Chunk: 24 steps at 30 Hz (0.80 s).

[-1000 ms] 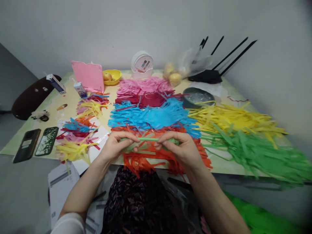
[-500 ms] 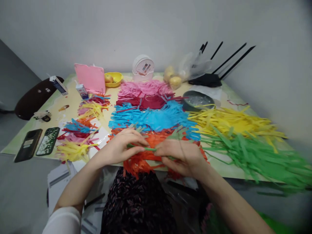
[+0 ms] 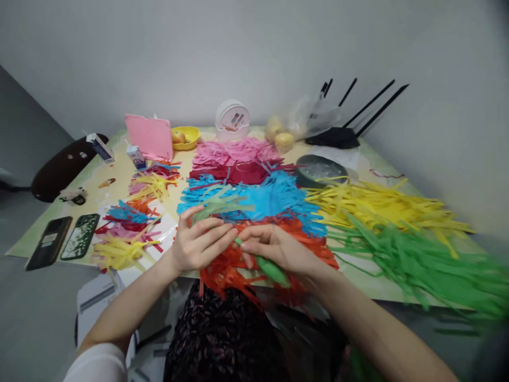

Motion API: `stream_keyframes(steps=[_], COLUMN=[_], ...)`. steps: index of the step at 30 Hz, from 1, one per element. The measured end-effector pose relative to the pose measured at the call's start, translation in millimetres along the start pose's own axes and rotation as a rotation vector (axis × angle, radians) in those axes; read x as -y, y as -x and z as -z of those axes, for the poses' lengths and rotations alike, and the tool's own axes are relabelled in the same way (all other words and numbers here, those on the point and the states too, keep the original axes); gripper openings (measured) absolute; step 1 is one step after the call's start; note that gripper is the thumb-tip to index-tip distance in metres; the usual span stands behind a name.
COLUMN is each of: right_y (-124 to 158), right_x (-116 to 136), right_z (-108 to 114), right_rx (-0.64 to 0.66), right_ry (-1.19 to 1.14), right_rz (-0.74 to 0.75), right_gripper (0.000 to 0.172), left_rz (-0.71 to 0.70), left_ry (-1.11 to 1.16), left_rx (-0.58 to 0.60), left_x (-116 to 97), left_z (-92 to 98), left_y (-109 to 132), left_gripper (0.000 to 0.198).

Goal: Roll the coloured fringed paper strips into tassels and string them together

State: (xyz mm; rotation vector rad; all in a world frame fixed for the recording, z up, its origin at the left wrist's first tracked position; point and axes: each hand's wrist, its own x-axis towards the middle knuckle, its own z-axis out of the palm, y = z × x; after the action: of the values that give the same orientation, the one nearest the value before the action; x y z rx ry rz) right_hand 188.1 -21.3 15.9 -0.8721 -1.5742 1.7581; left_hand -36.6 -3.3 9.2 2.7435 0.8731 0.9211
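Note:
Both hands meet over the near edge of the table, above a heap of orange paper strips (image 3: pixel 294 233). My left hand (image 3: pixel 199 241) is closed on a bunch of green paper strips (image 3: pixel 220 203) whose ends fan up and back from its fingers. My right hand (image 3: pixel 274 248) pinches the same bunch where the hands touch, and a rolled green end (image 3: pixel 272 269) sticks out below its fingers. Piles of blue strips (image 3: pixel 270 193), dark red strips (image 3: pixel 242 172) and pink strips (image 3: pixel 234 151) lie behind the hands.
Yellow strips (image 3: pixel 382 204) and green strips (image 3: pixel 421 254) cover the right of the table (image 3: pixel 369 281). Mixed strip bundles (image 3: pixel 123 244) and two phones (image 3: pixel 66 239) lie left. At the back stand a pink board (image 3: pixel 150 137), a yellow bowl (image 3: pixel 185 137), a white tub (image 3: pixel 233 118), bagged fruit (image 3: pixel 284 138) and a dark dish (image 3: pixel 320 168).
The hands have come together from about a strip's length apart. The green strip once stretched level between them is now bunched, its ends fanned up in the left hand.

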Motion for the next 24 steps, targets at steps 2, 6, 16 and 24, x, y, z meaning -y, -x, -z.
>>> stream_keyframes(steps=[2, 6, 16, 24], right_y=[-1, -5, -18, -47], right_x=[-6, -5, 4, 18], right_z=[-9, -20, -4, 136], right_rx=[-0.081, -0.214, -0.407, -0.789], right_ry=[-0.086, -0.07, 0.348, 1.095], right_rz=[0.002, 0.146, 0.441, 0.08], right_gripper=[0.034, 0.03, 0.011, 0.02], left_rz=[0.038, 0.209, 0.546, 0.724], left_ry=[0.013, 0.162, 0.819, 0.684], left_rx=[-0.1, -0.385, -0.464, -0.779], left_x=[2, -5, -25, 18], left_z=[-10.1, -31.9, -42.0, -37.9], left_y=[3, -3, -41, -42], left_gripper=[0.022, 0.013, 0.022, 0.016])
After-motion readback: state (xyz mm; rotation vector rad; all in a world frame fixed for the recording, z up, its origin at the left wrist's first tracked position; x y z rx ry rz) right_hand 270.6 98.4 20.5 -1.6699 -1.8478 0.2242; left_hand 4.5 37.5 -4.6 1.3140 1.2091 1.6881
